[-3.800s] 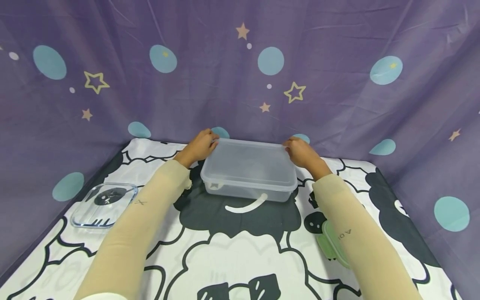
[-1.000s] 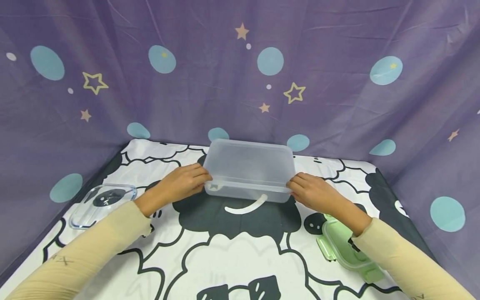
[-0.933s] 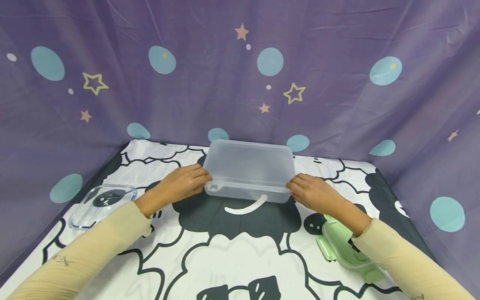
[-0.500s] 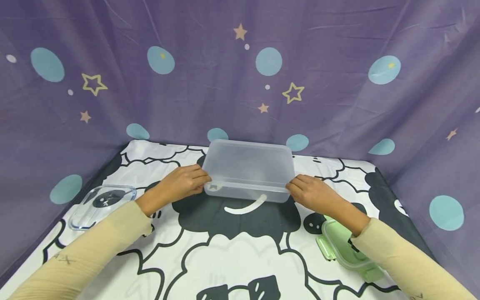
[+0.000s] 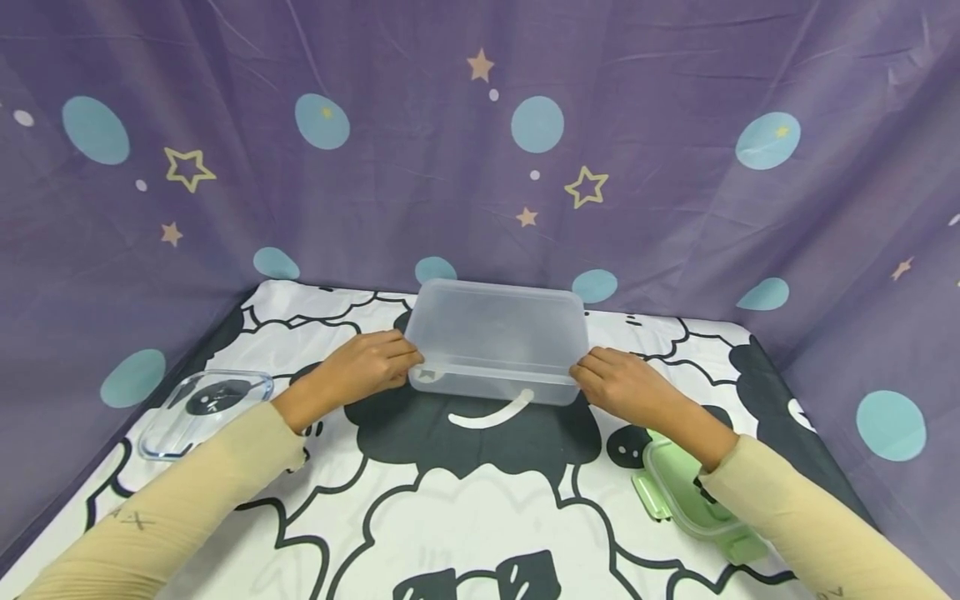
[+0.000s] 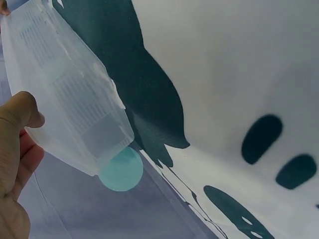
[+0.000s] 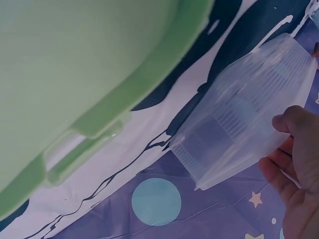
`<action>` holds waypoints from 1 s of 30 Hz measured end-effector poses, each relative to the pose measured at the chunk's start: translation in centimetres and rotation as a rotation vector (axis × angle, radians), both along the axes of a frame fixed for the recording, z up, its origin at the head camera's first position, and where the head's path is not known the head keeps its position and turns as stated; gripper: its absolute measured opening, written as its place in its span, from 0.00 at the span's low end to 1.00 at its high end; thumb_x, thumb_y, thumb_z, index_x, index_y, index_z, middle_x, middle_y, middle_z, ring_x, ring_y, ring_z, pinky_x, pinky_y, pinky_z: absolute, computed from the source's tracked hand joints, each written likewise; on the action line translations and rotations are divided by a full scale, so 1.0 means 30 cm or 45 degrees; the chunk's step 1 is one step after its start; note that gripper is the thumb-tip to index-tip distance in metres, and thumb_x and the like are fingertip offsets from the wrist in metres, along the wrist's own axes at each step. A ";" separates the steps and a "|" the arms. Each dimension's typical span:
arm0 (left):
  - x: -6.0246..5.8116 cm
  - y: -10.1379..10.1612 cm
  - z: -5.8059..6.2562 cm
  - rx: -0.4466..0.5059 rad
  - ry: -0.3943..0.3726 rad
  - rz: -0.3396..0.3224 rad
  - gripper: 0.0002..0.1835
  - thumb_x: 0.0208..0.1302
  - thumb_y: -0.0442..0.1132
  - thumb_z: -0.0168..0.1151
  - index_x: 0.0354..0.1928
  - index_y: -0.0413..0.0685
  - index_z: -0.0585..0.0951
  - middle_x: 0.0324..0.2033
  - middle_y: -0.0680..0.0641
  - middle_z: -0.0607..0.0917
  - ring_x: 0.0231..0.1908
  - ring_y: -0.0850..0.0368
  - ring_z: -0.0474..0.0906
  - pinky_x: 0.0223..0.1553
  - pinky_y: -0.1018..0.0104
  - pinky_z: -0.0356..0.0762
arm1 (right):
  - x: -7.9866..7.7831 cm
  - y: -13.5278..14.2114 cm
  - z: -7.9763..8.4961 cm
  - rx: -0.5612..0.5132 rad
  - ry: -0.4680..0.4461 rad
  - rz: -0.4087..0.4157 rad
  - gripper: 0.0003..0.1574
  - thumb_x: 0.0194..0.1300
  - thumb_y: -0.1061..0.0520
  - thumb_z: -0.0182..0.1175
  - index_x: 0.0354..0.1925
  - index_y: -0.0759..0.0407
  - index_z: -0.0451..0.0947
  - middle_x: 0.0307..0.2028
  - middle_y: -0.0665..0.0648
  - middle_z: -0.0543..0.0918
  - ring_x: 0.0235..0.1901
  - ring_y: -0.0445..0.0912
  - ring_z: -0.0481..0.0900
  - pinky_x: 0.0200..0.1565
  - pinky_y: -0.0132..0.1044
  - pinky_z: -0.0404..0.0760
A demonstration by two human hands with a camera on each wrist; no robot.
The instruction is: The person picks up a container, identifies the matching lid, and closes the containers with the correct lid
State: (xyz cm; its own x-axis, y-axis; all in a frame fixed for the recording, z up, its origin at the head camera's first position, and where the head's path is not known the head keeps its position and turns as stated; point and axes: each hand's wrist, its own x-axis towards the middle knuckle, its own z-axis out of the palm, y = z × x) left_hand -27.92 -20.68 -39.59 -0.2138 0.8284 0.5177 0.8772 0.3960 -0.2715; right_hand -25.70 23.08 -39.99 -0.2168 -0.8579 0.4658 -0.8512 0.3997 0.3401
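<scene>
A translucent plastic storage box (image 5: pixel 487 390) stands at the far middle of the table, with its frosted lid (image 5: pixel 498 325) on top. At the box's near left corner, my left hand (image 5: pixel 367 364) pinches the lid's edge. My right hand (image 5: pixel 622 385) pinches the edge at the near right corner. In the left wrist view the thumb of my left hand (image 6: pixel 17 154) lies on one side of the rim, with curled fingers on the other. My right hand (image 7: pixel 294 159) has a similar grip in the right wrist view. Nothing distinct shows inside the box.
A clear glass container or lid (image 5: pixel 206 412) lies at the left, partly behind the left sleeve. Under the right forearm sits a light green clip-lock lid (image 5: pixel 686 492), partly covered. The cartoon-print tablecloth (image 5: pixel 450 508) meets a purple curtain (image 5: pixel 405 167) at the back.
Since the oldest frame, both hands have come from the far corners of the lid to its near corners. More of the green lid shows now. Over the last second almost nothing has moved.
</scene>
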 end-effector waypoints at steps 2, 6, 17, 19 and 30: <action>-0.001 0.001 0.003 -0.013 -0.022 0.013 0.19 0.47 0.27 0.76 0.45 0.41 0.87 0.38 0.48 0.88 0.39 0.52 0.81 0.38 0.60 0.83 | -0.003 -0.002 0.001 0.000 -0.020 -0.012 0.13 0.61 0.67 0.62 0.46 0.65 0.80 0.38 0.57 0.81 0.37 0.52 0.78 0.41 0.44 0.82; 0.001 0.002 0.013 -0.041 -0.074 0.044 0.19 0.48 0.26 0.75 0.46 0.41 0.86 0.39 0.49 0.87 0.39 0.53 0.79 0.39 0.61 0.81 | -0.001 -0.004 0.003 0.016 -0.062 -0.046 0.16 0.59 0.67 0.66 0.48 0.64 0.81 0.40 0.56 0.81 0.39 0.52 0.78 0.43 0.43 0.81; -0.006 0.035 0.021 -0.106 -0.120 0.078 0.21 0.50 0.25 0.75 0.48 0.42 0.84 0.41 0.48 0.84 0.40 0.53 0.77 0.40 0.62 0.79 | -0.004 0.018 0.016 0.058 -0.133 -0.085 0.15 0.62 0.66 0.62 0.49 0.62 0.79 0.41 0.55 0.79 0.40 0.51 0.75 0.44 0.43 0.78; -0.009 0.049 0.021 -0.101 -0.126 0.072 0.21 0.51 0.24 0.74 0.48 0.43 0.84 0.41 0.49 0.83 0.40 0.54 0.76 0.39 0.63 0.78 | -0.008 0.029 0.017 0.050 -0.147 -0.093 0.15 0.61 0.66 0.62 0.48 0.62 0.79 0.41 0.54 0.79 0.40 0.51 0.75 0.44 0.43 0.77; -0.031 0.129 0.016 -0.100 -0.148 0.069 0.19 0.52 0.24 0.70 0.48 0.43 0.84 0.40 0.49 0.83 0.37 0.55 0.74 0.37 0.63 0.76 | -0.020 0.098 0.012 -0.007 -0.215 -0.115 0.17 0.56 0.68 0.62 0.46 0.61 0.78 0.39 0.53 0.78 0.39 0.50 0.74 0.42 0.42 0.76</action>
